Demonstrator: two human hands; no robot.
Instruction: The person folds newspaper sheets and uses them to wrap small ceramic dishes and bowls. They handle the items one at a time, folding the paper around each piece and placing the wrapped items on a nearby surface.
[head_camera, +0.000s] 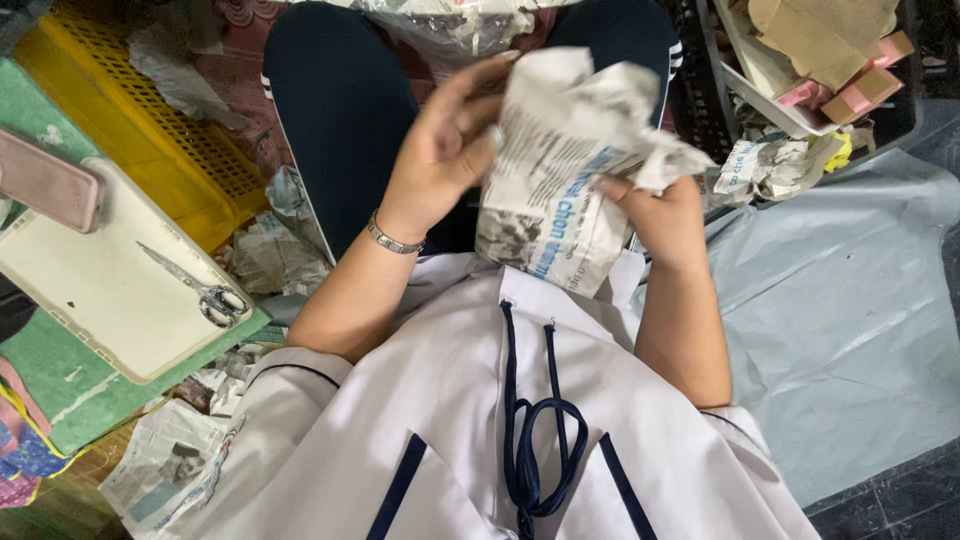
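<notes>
Here the person sits and holds a newspaper-wrapped bundle (560, 170) in front of the chest, above the lap. The left hand (445, 150) lies against the left side of the bundle, fingers bent onto the paper, thumb stretched up toward its top edge; a metal bracelet (392, 240) sits on that wrist. The right hand (665, 215) is clenched on the crumpled right corner of the bundle, pinching the loose paper there. So both hands are grasping the bundle, and it touches nothing else that I can see.

Below the bundle is the person's white top (480, 420) with dark blue trim and a tied dark blue cord (540, 440). Above the bundle, the dark trousers (340, 100) cover the knees.

Far to the left of the bundle a white tray (110, 290) rests on a green surface (50, 370), and a pair of scissors (200, 290) lies on the tray. A pink phone (45, 180) lies at the upper left corner of the tray. A yellow plastic crate (140, 130) stands between the tray and the left knee, with crumpled newspaper pieces (270, 255) beside it.

To the right of the bundle a grey plastic sheet (850, 290) covers the floor. Up and right of the bundle a dark basket (890, 125) holds brown paper and small pink boxes (860, 90), and more crumpled newspaper (770, 165) lies just below it.
</notes>
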